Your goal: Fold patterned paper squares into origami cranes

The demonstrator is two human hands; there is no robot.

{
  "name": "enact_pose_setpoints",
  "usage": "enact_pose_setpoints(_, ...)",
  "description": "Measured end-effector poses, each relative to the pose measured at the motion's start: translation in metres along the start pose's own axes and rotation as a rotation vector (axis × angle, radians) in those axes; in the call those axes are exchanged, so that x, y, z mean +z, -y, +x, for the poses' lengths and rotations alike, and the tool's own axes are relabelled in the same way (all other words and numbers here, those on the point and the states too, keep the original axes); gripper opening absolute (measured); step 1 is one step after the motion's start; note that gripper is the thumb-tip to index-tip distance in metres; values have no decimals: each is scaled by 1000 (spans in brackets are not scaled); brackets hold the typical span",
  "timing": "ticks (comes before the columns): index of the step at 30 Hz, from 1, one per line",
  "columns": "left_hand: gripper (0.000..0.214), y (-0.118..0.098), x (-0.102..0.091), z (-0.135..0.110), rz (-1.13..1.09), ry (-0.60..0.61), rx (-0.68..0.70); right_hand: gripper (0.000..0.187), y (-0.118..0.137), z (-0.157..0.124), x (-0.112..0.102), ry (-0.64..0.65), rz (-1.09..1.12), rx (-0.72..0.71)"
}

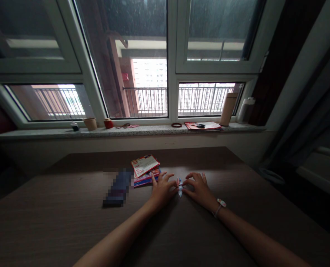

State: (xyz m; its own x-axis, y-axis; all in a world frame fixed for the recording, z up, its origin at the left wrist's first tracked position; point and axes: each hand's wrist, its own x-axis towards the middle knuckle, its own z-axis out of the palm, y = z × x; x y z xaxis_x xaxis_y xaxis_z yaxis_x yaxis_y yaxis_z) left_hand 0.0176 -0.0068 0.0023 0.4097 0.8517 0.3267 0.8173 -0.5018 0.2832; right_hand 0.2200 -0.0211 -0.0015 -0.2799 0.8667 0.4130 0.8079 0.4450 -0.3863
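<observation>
A small folded piece of paper [180, 192], whitish and pale blue with a pointed lower end, is between my hands just above or on the brown table [78, 218]. My left hand [163, 190] pinches its left side with thumb and index finger, the other fingers raised. From the right, my right hand [199, 188] pinches the opposite side the same way. My fingertips partly cover the paper. A band with a light-coloured charm [222, 202] circles my right wrist. Just beyond my left hand lies a stack of colourful printed sheets [146, 165].
A dark pixelated object [118, 188] lies left of the stack. Along the windowsill [153, 129] stand a small bottle [75, 126], a paper cup [90, 124], a red container [108, 123], a bracelet [176, 125], papers [209, 125] with scissors [200, 126], and a tan flask [228, 109].
</observation>
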Motion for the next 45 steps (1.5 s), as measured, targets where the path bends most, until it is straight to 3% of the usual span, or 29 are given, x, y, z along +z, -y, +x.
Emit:
enact_pose_setpoints(7,20,2,2,1,-20,4,21,16,-1,-1,0,-18,-23,-17)
enact_pose_setpoints(20,14,-1,-2,2,52,9,15,14,0,3,-1,44,-21,-1)
enact_pose_setpoints(30,15,5,-8,0,23,71,-69,23,-4,3,-5,62,32,61)
enact_pose_setpoints(45,13,6,-3,-2,-36,-33,-37,19,3,4,4,52,24,80)
